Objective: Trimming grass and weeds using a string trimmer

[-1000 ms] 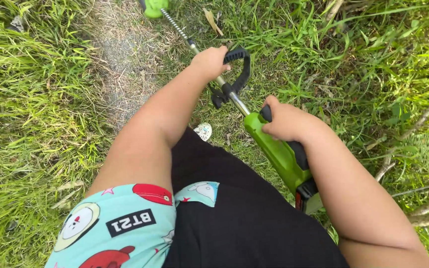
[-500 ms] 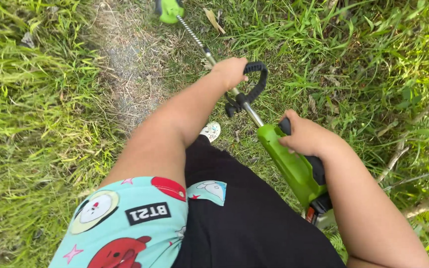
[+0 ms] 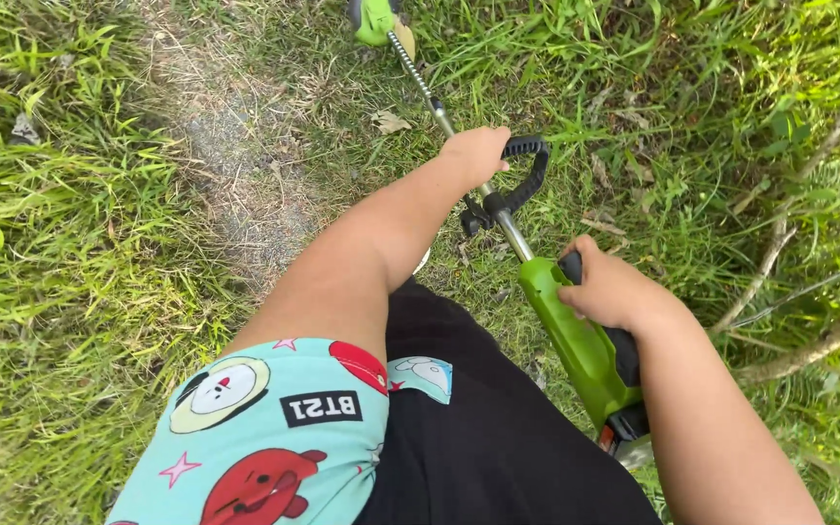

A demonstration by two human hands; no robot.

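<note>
I hold a green string trimmer [image 3: 576,340] with both hands. My left hand [image 3: 474,153] grips its black loop handle [image 3: 529,170] on the metal shaft [image 3: 420,83]. My right hand [image 3: 610,289] is closed around the rear grip of the green body. The shaft runs up and away to the green cutting head [image 3: 373,19] at the top edge, low over the grass. My turquoise patterned sleeve [image 3: 274,433] and black shorts [image 3: 478,428] fill the bottom of the view.
A bare dirt strip [image 3: 235,165] runs through tall grass [image 3: 51,243] on the left. Dry branches [image 3: 789,292] lie in the weeds on the right. A dead leaf [image 3: 389,122] rests near the shaft.
The view has shifted, so the trimmer and both hands appear further right and lower in frame. The cutting head sits nearer the top middle. Both grips are unchanged.
</note>
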